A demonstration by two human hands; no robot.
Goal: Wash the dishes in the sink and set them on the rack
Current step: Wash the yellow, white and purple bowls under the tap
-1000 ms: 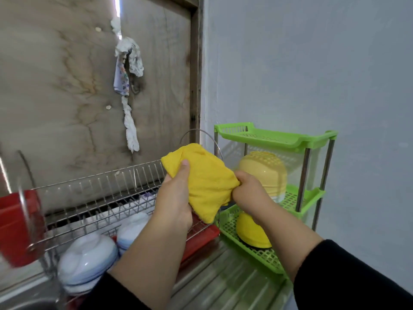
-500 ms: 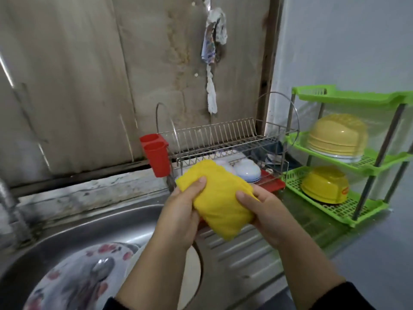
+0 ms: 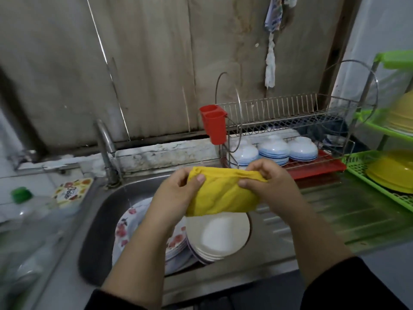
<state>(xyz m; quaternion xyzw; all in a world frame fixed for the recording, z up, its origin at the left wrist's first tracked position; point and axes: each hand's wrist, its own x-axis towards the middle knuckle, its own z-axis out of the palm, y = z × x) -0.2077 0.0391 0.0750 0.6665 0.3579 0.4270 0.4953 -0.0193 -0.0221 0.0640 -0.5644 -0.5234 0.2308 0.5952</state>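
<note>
I see plates (image 3: 214, 238) in sink (image 3: 98, 220) | tap (image 3: 105, 151) behind | rack (image 3: 290, 130) right, bowls (image 3: 274, 151) inside | cloth (image 3: 223, 195) above plates

cloth (image 3: 221, 198): now over sink (image 3: 93, 220) | both hands: pulling top edge apart

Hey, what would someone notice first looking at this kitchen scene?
Front and centre, the left hand and right hand both grip a bright yellow cloth above the sink, where stacked plates wait. Behind, on the right, upturned bowls sit on the wire rack.
</note>
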